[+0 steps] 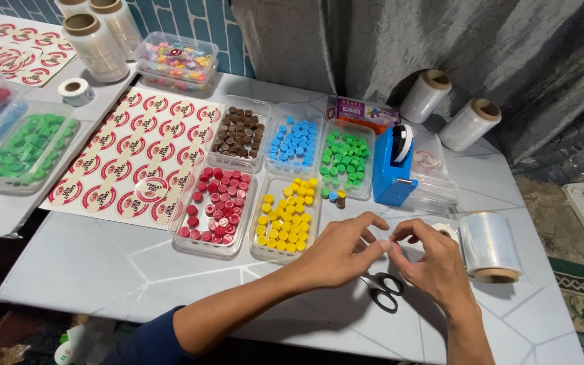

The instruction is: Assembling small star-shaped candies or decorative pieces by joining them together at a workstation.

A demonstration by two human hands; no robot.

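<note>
My left hand (pixel 341 251) and my right hand (pixel 432 262) meet fingertip to fingertip above the table, near its front edge. They seem to pinch something very small and clear between them; I cannot tell what it is. Black-handled scissors (pixel 381 288) lie on the table just below the hands. A roll of clear film (pixel 489 245) lies on its side right of my right hand, beside a small tape roll (pixel 446 231). A blue tape dispenser (pixel 394 167) stands behind the hands.
Clear trays hold small round pieces: red (pixel 215 204), yellow (pixel 286 216), brown (pixel 239 132), blue (pixel 295 144), green (pixel 345 159). A sheet of round red stickers (pixel 133 155) lies to the left. More film rolls (pixel 470 124) stand at the back.
</note>
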